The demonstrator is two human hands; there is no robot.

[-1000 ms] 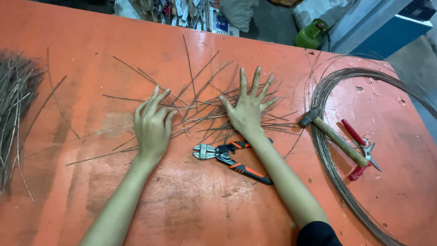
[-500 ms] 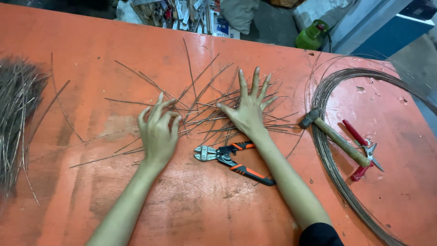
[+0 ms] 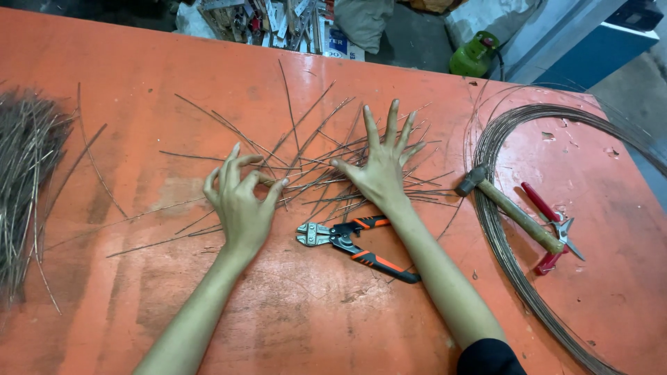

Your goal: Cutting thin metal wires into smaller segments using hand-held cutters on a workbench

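Observation:
Several thin cut wire pieces [image 3: 306, 149] lie scattered across the middle of an orange table [image 3: 292, 312]. My left hand [image 3: 240, 201] hovers over their left side with the fingers curled like a claw, fingertips touching a few wires. My right hand [image 3: 382, 163] presses flat on the right part of the scatter, fingers spread wide. Just below both hands lies a small bolt cutter [image 3: 354, 246] with orange-and-black handles.
A big coil of wire [image 3: 497, 215] rests at the right, with a hammer [image 3: 511, 208] and red-handled snips [image 3: 552, 226] on it. A thick bundle of cut wires [image 3: 24, 173] lies at the left edge. Clutter and a green bottle [image 3: 474, 54] sit beyond the table.
My left hand has lifted from flat to a curled claw and drawn slightly right and nearer. My right hand stays spread on the wires, which have shifted a little.

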